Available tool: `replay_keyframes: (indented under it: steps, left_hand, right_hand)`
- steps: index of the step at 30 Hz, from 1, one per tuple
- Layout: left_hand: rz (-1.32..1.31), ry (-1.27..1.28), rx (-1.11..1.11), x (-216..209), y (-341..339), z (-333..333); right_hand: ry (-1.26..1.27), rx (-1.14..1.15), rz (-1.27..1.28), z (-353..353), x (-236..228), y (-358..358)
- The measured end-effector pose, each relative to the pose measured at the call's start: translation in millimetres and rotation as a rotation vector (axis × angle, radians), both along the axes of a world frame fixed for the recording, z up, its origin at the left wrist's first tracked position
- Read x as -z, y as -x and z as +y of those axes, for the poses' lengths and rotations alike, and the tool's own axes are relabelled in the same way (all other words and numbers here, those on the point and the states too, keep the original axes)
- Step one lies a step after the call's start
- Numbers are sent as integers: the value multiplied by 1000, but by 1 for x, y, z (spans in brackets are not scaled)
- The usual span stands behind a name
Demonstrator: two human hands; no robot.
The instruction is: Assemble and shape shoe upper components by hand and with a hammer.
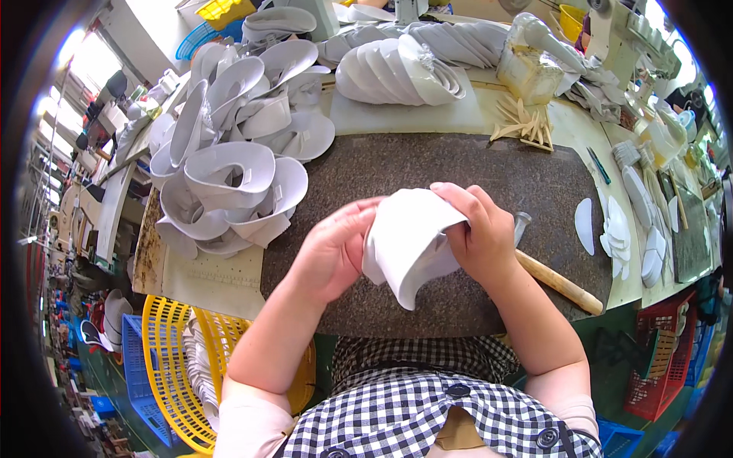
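A white shoe upper (408, 237) is held up over the dark work board (343, 309), curved with its edge hanging toward me. My left hand (332, 250) is closed on its left side, the fingertips partly hidden behind it. At its right side, my right hand (482, 233) grips the edge between thumb and fingers. Just beyond my right wrist lies a hammer with a wooden handle (561, 282), its metal head partly covered by the hand. A large heap of similar white uppers (229, 172) is stacked to the left of the board.
At the back sits a row of nested white uppers (389, 72). Thin wooden sticks (527, 124) lie behind the board, with a pen (599, 166) to their right. Flat white pieces (615, 233) are along the right side. A yellow basket (164, 347) and red crate (649, 382) stand below.
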State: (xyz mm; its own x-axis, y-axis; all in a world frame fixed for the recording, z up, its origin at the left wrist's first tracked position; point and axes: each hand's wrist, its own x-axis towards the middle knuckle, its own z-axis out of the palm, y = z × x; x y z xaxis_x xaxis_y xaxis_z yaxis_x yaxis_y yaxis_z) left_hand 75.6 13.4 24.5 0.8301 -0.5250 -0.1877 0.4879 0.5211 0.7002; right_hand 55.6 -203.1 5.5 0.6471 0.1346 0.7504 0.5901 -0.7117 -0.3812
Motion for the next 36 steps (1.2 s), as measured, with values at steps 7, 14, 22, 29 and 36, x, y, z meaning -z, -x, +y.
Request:
replay_keyframes:
  steps: [7,14,22,29,36]
  left_hand:
    - [-453,-465,-346,-2,-38,15]
    - [-1578,-1089,-171,11,34,-6]
    - [-1511,-1328,99,43,56,-8]
    - [-1524,-1347,89,44,53,-10]
    - [-1567,-1296,19,41,55,-12]
  right_hand:
    - [18,-118,188,23,-13,-12]
    - [65,10,144,4,22,-39]
    - [324,640,409,-134,-11,31]
    - [679,800,720,-184,-2,74]
    - [98,881,325,-187,-2,82]
